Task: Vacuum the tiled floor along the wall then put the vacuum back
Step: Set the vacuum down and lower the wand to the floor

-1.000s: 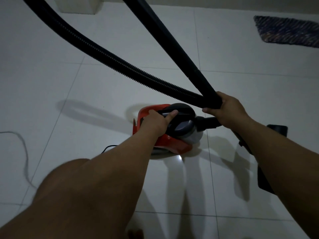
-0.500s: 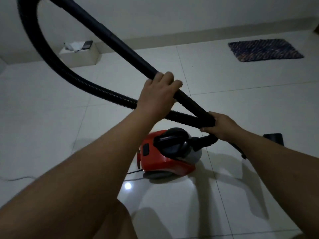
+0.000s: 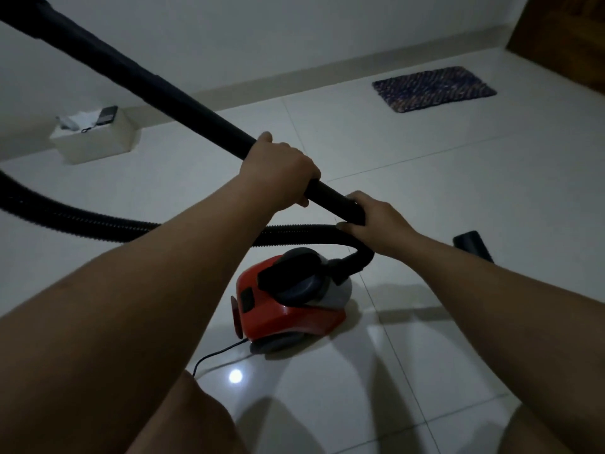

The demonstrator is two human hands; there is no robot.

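A red and grey canister vacuum (image 3: 294, 306) stands on the white tiled floor (image 3: 442, 191) just ahead of me. Its black wand tube (image 3: 157, 90) slants from the upper left down to the centre. My left hand (image 3: 278, 172) is wrapped around the wand. My right hand (image 3: 379, 224) grips the wand's lower end, where it crosses the ribbed black hose (image 3: 82, 221). The hose curves from the left edge into the canister's front. A black nozzle head (image 3: 473, 245) lies on the floor behind my right forearm.
A white box (image 3: 98, 139) with tissues and a dark phone on top sits against the far wall at left. A dark woven mat (image 3: 433, 88) lies at the back right near a wooden door (image 3: 563, 34). The power cord (image 3: 216, 355) trails from the canister's rear.
My left hand left the canister's handle, rose and took hold of the wand, then slid closer to my right hand. The view tilted up toward the wall.
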